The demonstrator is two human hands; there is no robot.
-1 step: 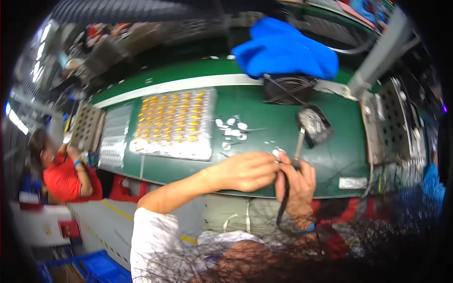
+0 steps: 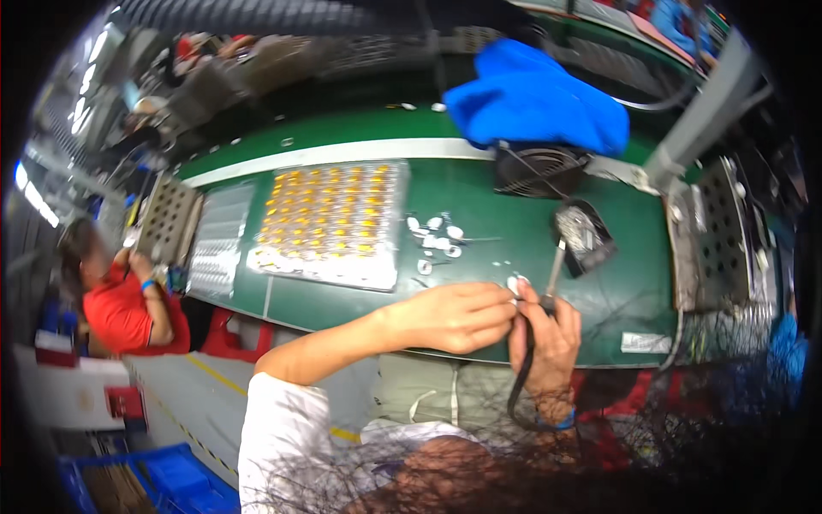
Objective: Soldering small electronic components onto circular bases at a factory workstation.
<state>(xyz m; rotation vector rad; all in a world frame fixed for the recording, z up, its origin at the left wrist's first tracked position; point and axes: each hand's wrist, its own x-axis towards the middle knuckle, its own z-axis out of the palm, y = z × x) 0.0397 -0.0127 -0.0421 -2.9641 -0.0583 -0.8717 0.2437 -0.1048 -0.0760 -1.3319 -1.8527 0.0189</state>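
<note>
My left hand (image 2: 462, 317) reaches in from the left, fingers pinched together at a small white piece (image 2: 514, 284). My right hand (image 2: 550, 334) meets it there, its thumb and index finger at the same piece. Held across the right hand is a slim tool (image 2: 556, 272) with a metal shaft and dark handle; its far end points at a black tray (image 2: 606, 250) of small metallic parts. A black cord (image 2: 517, 396) hangs from this hand toward the blue wristband. Fingers hide most of the piece, and the tool's exact kind is unclear.
Left of my hands lies a clear blister tray (image 2: 330, 214) with rows of yellow and silver parts. Several small white pieces (image 2: 441, 242) lie beside it. A black fan (image 2: 539, 169) under blue cloth (image 2: 539, 98) stands behind. At far left sits a person in red (image 2: 133, 313).
The whole view has shifted slightly, so bench and objects appear farther right. Both hands stay together at the small white piece, and the right hand keeps the tool.
</note>
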